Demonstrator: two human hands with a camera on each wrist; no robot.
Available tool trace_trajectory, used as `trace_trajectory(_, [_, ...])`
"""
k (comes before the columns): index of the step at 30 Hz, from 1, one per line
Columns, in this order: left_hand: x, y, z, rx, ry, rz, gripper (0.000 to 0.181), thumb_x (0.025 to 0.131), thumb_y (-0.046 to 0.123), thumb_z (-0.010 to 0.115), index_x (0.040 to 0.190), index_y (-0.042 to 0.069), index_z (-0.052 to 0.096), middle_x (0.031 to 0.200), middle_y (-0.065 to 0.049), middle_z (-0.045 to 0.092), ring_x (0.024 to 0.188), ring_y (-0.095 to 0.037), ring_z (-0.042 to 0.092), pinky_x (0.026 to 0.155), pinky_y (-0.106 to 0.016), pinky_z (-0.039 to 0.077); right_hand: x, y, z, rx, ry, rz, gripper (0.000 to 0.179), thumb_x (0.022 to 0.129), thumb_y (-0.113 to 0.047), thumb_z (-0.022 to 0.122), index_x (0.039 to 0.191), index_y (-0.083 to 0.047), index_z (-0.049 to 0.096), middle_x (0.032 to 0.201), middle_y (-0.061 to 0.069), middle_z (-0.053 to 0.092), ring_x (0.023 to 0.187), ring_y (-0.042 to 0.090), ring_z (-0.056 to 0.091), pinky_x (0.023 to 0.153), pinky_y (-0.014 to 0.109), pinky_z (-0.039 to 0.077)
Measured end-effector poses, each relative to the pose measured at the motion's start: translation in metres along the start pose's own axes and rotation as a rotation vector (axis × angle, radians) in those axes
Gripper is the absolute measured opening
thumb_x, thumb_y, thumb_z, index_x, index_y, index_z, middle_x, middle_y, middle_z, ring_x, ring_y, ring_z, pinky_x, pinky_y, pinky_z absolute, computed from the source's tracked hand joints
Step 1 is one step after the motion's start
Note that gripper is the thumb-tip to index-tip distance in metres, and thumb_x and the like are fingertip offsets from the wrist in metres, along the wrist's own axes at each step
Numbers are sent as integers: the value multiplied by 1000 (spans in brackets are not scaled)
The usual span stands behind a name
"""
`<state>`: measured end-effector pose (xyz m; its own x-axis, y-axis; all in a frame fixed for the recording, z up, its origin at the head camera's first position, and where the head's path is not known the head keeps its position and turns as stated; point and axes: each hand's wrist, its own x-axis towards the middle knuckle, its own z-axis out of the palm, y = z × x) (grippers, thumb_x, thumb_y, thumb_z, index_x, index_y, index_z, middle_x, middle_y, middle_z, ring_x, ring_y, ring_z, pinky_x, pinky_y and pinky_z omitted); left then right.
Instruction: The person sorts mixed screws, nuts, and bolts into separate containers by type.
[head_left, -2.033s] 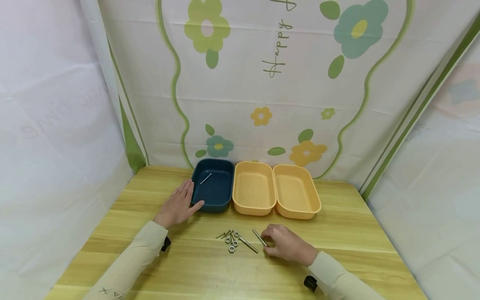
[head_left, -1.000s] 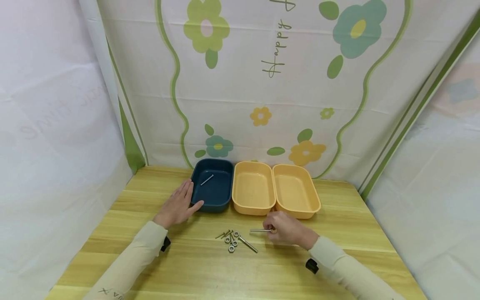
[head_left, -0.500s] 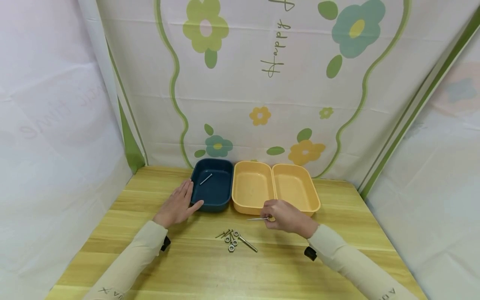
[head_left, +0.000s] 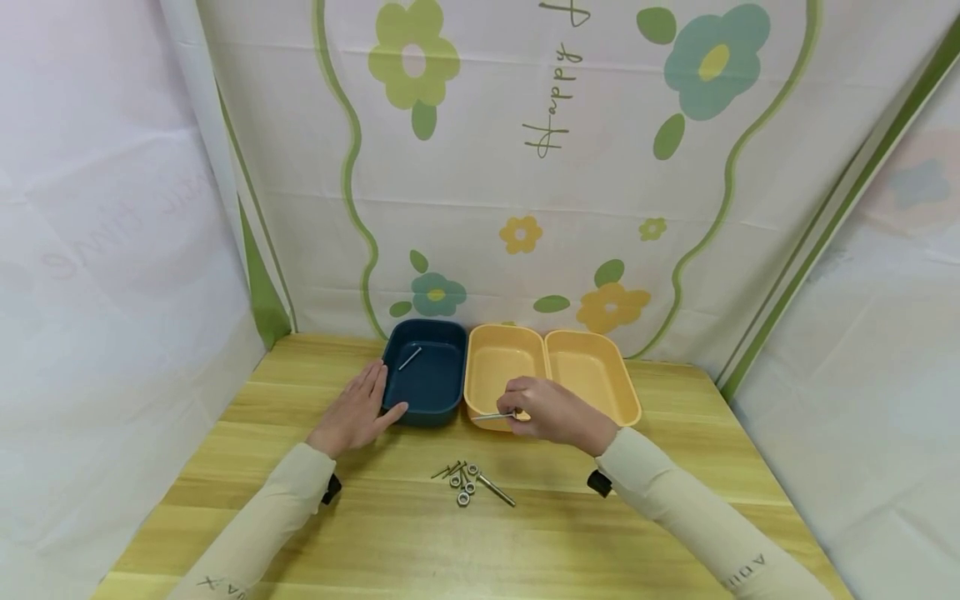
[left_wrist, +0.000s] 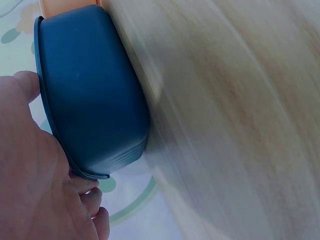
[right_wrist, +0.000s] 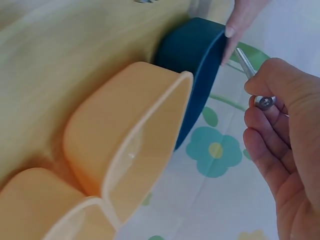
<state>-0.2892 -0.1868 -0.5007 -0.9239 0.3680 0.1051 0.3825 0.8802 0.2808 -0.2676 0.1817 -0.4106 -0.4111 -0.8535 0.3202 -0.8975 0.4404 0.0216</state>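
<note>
My right hand (head_left: 558, 412) pinches a silver bolt (head_left: 491, 416) between thumb and fingers, above the front rim of the middle yellow tray (head_left: 501, 333). In the right wrist view the held bolt's round head (right_wrist: 265, 102) shows at the fingers and its threaded shaft (right_wrist: 245, 62) points away from the hand. At the left, my left hand (head_left: 352, 414) rests against the dark blue tray (head_left: 435, 408), thumb and fingers spread along its near left corner. One bolt (head_left: 410, 358) lies inside that blue tray. From the left wrist, the blue tray's outer wall (left_wrist: 95, 95) fills much of the view.
A second yellow tray (head_left: 592, 375) stands at the right end of the row, touching the middle one. On the wooden table (head_left: 420, 550) in front lie several nuts (head_left: 463, 499), several small screws (head_left: 455, 468) and a long bolt (head_left: 497, 490). A flowered cloth (head_left: 465, 183) hangs behind.
My right hand has lifted the bolt from the table and carried it up and leftward, from right of the loose pile to the middle yellow tray's front. The left hand has stayed in place.
</note>
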Motion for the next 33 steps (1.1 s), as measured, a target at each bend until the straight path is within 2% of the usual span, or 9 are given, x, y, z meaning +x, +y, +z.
trace_trajectory(10, [0, 0, 0, 7, -2, -3, 92, 108, 59, 45, 163, -10, 18, 174, -29, 15, 162, -46, 17, 130, -60, 21, 35, 6, -2, -10, 18, -21, 12, 90, -6, 76, 87, -16, 71, 82, -4, 64, 75, 6, 52, 68, 17, 48])
trace_trajectory(20, [-1, 0, 1, 1, 10, -5, 92, 109, 57, 46, 163, -11, 18, 174, -30, 15, 162, -47, 17, 130, -61, 21, 70, 13, -5, 80, 2, 26, 8, 94, -6, 73, 96, -12, 76, 91, 0, 71, 80, 13, 66, 75, 21, 56])
trace_trajectory(24, [-1, 1, 0, 5, 8, -8, 92, 108, 58, 45, 163, -11, 17, 174, -29, 15, 162, -47, 17, 130, -61, 21, 79, 17, -1, 80, -3, 43, 8, 94, -6, 74, 98, -12, 76, 93, 1, 72, 82, 12, 67, 77, 20, 57])
trace_trajectory(29, [-1, 1, 0, 2, 2, -14, 92, 108, 59, 45, 164, -10, 17, 174, -29, 15, 162, -47, 16, 130, -62, 21, 89, 23, 10, 79, 0, 63, 7, 94, -7, 75, 97, -12, 75, 91, 2, 71, 81, 18, 67, 76, 20, 56])
trace_trajectory(33, [0, 1, 1, 4, 5, -10, 92, 109, 59, 44, 163, -10, 18, 173, -29, 16, 162, -47, 17, 129, -62, 21, 96, 28, 20, 97, -6, 105, 6, 95, -8, 74, 98, -13, 76, 93, 3, 72, 83, 17, 69, 76, 20, 56])
